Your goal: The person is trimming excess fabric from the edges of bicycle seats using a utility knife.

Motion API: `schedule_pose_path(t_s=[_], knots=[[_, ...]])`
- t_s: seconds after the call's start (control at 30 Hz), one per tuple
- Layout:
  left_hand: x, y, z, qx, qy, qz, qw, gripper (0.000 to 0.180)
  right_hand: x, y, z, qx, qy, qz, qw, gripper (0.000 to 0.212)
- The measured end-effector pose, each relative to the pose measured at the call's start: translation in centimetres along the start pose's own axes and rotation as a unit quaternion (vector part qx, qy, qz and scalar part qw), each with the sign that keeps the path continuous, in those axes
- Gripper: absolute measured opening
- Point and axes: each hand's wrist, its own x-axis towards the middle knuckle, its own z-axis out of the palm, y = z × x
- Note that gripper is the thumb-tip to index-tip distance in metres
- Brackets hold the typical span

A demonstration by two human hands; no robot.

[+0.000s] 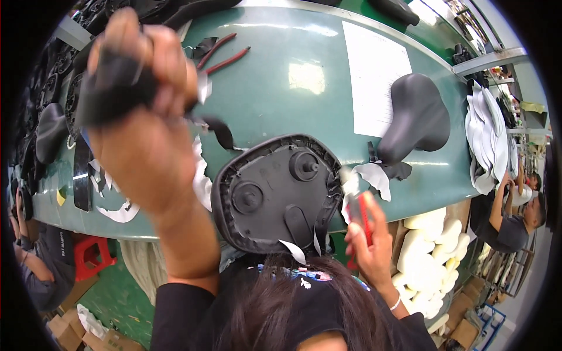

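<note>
In front of me an upturned bicycle saddle [272, 205] shows its black plastic base and the cover folded over its rim. My right hand [377, 248] is closed round a red and grey handled tool [358, 219] at the saddle's right edge; its pale tip is blurred, so its kind is unclear. My left hand [143, 117], raised at the upper left and smeared by motion, has curled fingers and a black band across it. A black strip [221, 133] trails from its fingers toward the saddle. White scraps [293, 251] stick out at the saddle's near edge.
A finished black saddle [413, 114] lies beside a paper sheet [366, 70] on the green table [275, 82]. Red-handled pliers [219, 52] lie at the back. Cream foam pieces [427, 251] are piled at right. Co-workers [521, 205] stand at both sides; a red stool [93, 257] is lower left.
</note>
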Motion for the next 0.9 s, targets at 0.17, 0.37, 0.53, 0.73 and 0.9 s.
schedule_pose_path(t_s=[0.17,0.37,0.53,0.73,0.9], knots=[[-10.3,8.2,-4.5,0.094,-0.138,-0.189,0.968,0.029,6.5,-2.4,4.0,0.035,0.024,-0.181,0.983,0.085],[-9.9,8.8,-2.2,0.688,-0.352,-0.256,0.581,0.025,13.8,-5.0,5.3,0.141,0.009,-0.212,0.967,0.062],[-8.4,0.4,-0.3,0.489,-0.504,-0.121,0.702,0.031,10.4,-5.9,3.5,0.131,-0.013,-0.217,0.967,0.056],[-4.8,-4.4,-1.1,0.392,-0.487,-0.335,0.705,0.012,7.1,-0.2,-1.5,-0.122,-0.066,-0.387,0.911,0.052],[-3.9,-5.2,-0.8,0.327,-0.484,-0.361,0.727,0.014,7.5,-3.4,0.2,-0.376,-0.114,-0.455,0.799,0.06]])
